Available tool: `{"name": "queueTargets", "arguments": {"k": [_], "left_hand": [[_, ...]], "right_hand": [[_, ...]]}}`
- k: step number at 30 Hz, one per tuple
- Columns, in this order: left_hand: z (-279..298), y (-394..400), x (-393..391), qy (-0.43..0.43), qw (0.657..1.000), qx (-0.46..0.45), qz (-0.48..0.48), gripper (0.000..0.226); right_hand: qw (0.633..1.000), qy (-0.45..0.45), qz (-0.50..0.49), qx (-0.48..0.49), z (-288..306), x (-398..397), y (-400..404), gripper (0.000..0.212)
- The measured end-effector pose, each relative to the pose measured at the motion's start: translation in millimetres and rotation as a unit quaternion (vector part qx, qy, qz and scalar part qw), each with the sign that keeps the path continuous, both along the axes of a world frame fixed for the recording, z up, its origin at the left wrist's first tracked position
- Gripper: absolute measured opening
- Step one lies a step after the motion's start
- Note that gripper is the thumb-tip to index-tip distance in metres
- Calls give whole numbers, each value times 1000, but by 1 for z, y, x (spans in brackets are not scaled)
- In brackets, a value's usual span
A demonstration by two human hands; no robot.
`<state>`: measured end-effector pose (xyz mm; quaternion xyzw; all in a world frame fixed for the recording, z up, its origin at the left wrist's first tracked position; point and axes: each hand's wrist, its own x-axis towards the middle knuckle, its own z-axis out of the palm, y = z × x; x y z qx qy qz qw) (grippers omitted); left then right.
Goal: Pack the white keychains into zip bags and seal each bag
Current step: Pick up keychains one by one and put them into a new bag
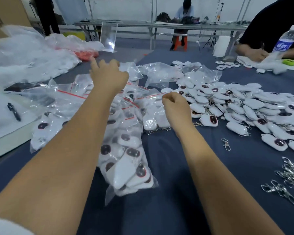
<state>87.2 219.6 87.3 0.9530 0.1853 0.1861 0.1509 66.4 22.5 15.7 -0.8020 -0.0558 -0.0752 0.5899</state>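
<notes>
white keychains [241, 106]: loose heap, right | zip bags [126, 150]: filled, piled centre-left

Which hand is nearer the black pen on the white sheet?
Left. The left hand reaches over the bags, right of and beyond the black pen; the right hand is farther right.

Dark blue cloth-covered surface [168, 192]; black pen [14, 111] on white paper sheet [0, 119]; white-edged smartphone [22, 87]; clear plastic water bottle [286, 39]; lime-green object [290, 61].

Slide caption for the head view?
Left hand reaches over filled zip bags; loose white keychains piled at right.
</notes>
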Motion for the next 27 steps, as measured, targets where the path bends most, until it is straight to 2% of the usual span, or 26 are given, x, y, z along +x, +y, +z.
{"name": "queueTargets", "arguments": {"k": [2, 5, 9, 13, 18, 21, 23, 26, 27], "left_hand": [[-3, 1, 33, 22, 999, -2, -29, 56], [-9, 5, 75, 0, 999, -12, -42, 68], [-31, 27, 114, -22, 998, 45, -41, 90], [-57, 41, 126, 101, 992, -71, -33, 114], [-64, 53, 139, 186, 968, -152, -78, 114], [-65, 56, 140, 213, 972, -83, -47, 110], [-61, 54, 137, 210, 973, -80, -55, 107], [-59, 50, 132, 162, 983, -36, -75, 51], [-59, 49, 131, 141, 987, -20, -70, 40]], "right_hand": [[999, -24, 5, -34, 1, 23, 5, 31], [996, -53, 10, -70, 2, 63, 14, 41], [992, -48, 10, -120, 4, 119, 32, 57], [989, -19, 32, -140, 8, 160, 51, 79], [963, 42, 102, -244, 0, 179, 67, 104], [945, 34, 136, -295, -2, 180, 71, 96], [927, 19, 155, -340, 1, 174, 72, 68], [928, -11, 158, -336, 3, 161, 67, 26], [935, -15, 156, -319, 4, 155, 63, 16]]}}
